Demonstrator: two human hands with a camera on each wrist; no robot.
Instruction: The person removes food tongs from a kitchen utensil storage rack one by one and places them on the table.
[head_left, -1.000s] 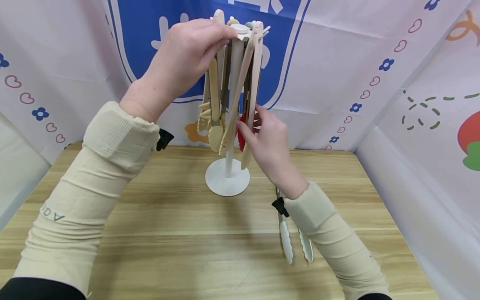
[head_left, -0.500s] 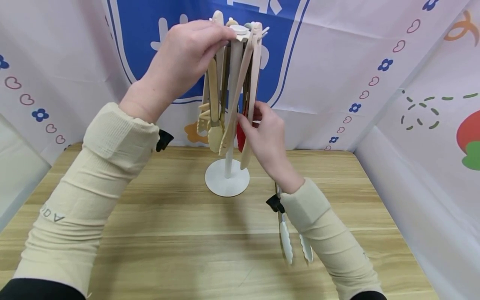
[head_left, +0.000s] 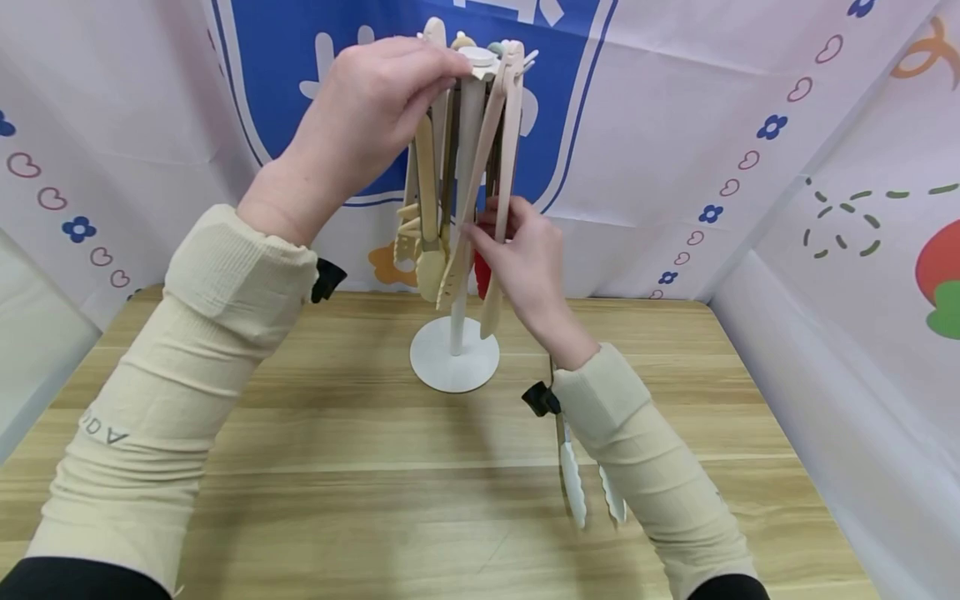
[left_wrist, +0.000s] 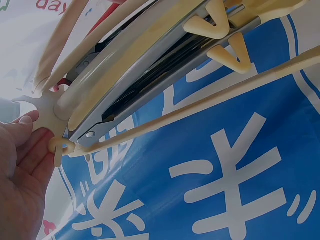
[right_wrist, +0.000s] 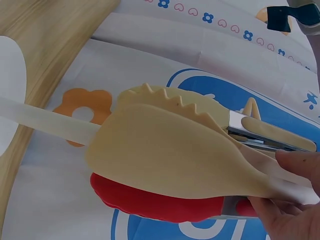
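A white upright rack (head_left: 467,150) bears several hanging kitchen tongs. My left hand (head_left: 367,108) pinches its round top hub (left_wrist: 50,112), fingers and thumb on the edge. From the right side of the hub hang cream tongs (head_left: 513,125), their two arms spread apart and pointing down. My right hand (head_left: 528,262) holds these tongs partway down, thumb at the left arm and fingers behind the right arm. Close up in the right wrist view, their flat cream blade (right_wrist: 165,150) overlaps red-tipped tongs (right_wrist: 155,200) behind. Part of the right fingers is hidden.
The rack's round white base (head_left: 453,367) stands on the wooden table (head_left: 315,467) near its back edge. White-tipped tongs (head_left: 572,483) lie under my right forearm, partly covered. More cream tongs (head_left: 429,183) hang left of the pole. Printed cloth (head_left: 637,167) lines the back.
My right hand has slid slightly up and left along the cream tongs, and its thumb has come to the left arm. The left hand and the rack stay in place.
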